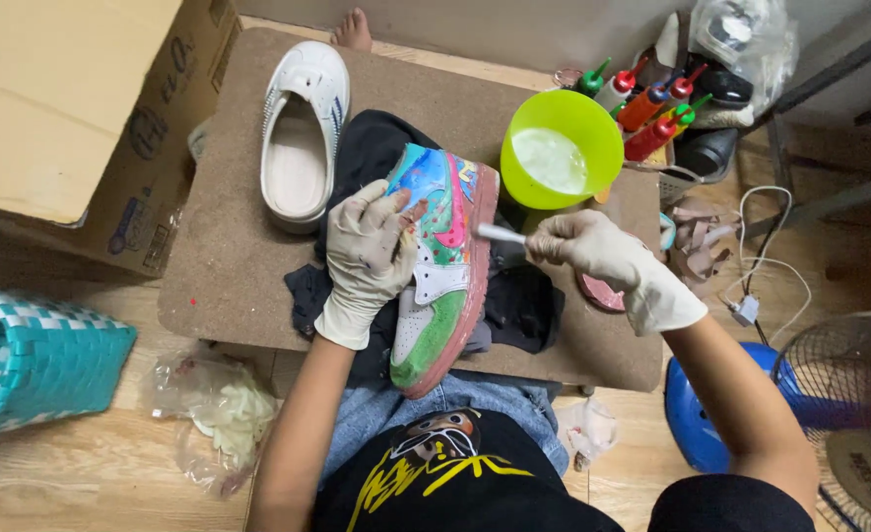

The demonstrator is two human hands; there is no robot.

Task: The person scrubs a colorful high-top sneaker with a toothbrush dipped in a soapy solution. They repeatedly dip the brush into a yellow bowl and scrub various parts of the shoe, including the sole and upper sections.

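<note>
A home floor workspace: wooden floor (91, 473), cardboard box (71, 108), standing fan (849, 414), paint bottles (647, 108).

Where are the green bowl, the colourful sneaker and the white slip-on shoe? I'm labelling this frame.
green bowl (595, 126): head view, on its right inner wall.
colourful sneaker (447, 212): head view, on its painted side panel.
white slip-on shoe (309, 77): head view, on its toe cap.

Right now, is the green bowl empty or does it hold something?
Not empty. The green bowl stands upright on the board, and a whitish liquid covers its bottom; what the liquid is cannot be told.
</note>
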